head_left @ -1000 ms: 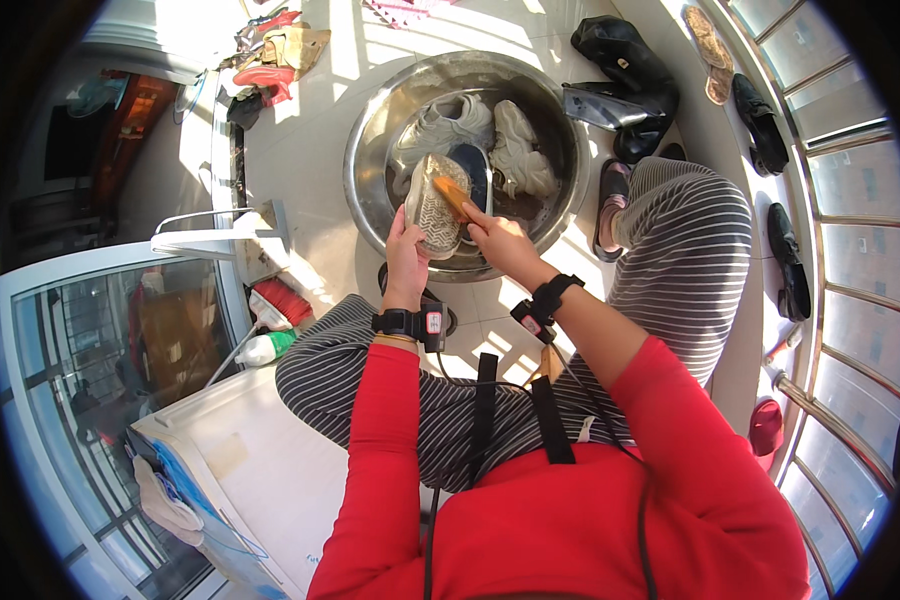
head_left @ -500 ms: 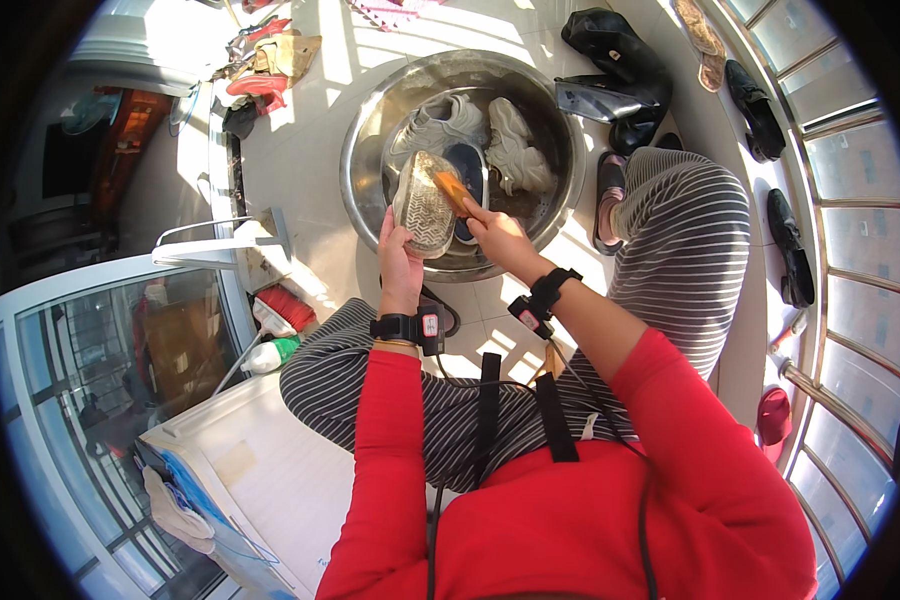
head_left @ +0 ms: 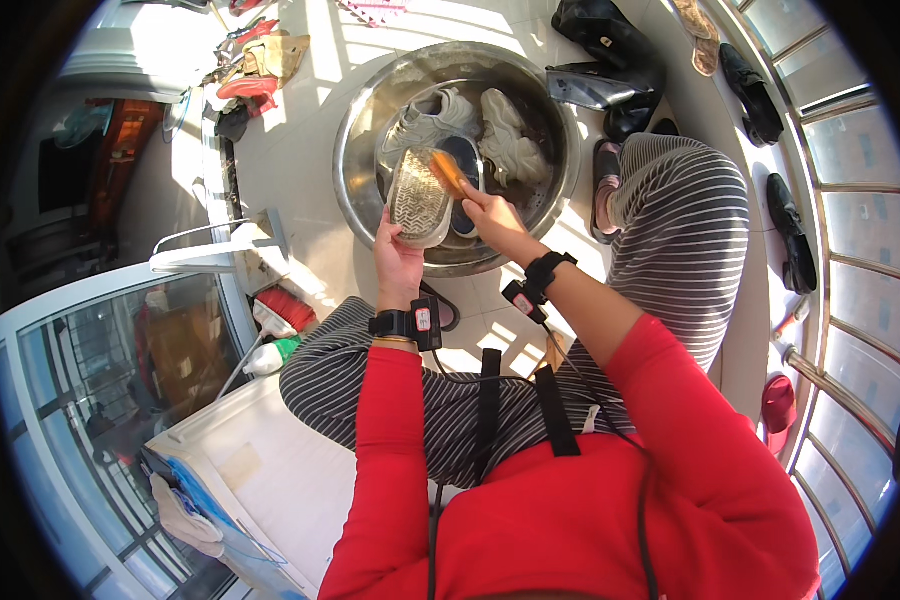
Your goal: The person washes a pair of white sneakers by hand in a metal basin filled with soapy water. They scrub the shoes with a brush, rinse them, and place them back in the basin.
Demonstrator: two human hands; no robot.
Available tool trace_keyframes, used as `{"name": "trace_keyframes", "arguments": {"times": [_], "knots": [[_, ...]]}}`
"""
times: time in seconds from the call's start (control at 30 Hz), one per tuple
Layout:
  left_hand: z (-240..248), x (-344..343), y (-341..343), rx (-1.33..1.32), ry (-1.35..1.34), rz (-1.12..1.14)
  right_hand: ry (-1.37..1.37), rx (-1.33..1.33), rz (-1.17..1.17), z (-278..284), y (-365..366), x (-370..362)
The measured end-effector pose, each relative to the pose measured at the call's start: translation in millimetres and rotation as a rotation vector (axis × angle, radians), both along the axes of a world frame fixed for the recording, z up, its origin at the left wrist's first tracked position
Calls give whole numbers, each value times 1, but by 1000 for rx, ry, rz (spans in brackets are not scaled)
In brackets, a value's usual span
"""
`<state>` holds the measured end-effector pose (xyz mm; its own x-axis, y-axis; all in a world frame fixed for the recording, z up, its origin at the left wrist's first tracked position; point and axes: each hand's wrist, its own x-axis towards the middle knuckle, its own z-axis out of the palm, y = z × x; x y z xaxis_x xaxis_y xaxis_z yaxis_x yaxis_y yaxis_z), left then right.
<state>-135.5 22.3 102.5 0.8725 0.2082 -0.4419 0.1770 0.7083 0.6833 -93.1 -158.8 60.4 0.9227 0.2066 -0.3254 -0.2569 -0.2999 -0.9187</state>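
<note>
Steel basin sits in the upper centre of the frame. Over it our left hand grips a shoe, sole turned up, so our right hand, closed on an orange brush, reaches the tread and drips fall inside.

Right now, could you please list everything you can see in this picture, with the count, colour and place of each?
Basin: one, metal, on the floor ahead.
Held shoe: one, grey sole up, over the basin.
Brush: one, orange, against the sole.
Soaking shoes: at least two, pale grey, inside the basin.
Dark shoes: several, black, floor beyond and right of the basin.
Railing: one, metal, far right.
White box: one, lower left.
Left hand: grips the held shoe.
Right hand: grips the brush.
</note>
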Motion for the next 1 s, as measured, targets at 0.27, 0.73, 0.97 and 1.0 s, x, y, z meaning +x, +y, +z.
{"name": "trace_keyframes", "arguments": {"times": [0.27, 0.73, 0.97, 1.0], "knots": [[-9, -3, -14, 35, -53, -136, 14, -197, 23, -9, -15, 22], [-35, 6, 1, 157, 112, 33, -245, -340, 280, 37, 6, -12], [-33, 15, 11, 212, 93, 34, -321, -342, 288, 38, 10, -25], [-30, 17, 15, 232, 104, 66, -399, -363, 298, 41, 9, -36]]}}
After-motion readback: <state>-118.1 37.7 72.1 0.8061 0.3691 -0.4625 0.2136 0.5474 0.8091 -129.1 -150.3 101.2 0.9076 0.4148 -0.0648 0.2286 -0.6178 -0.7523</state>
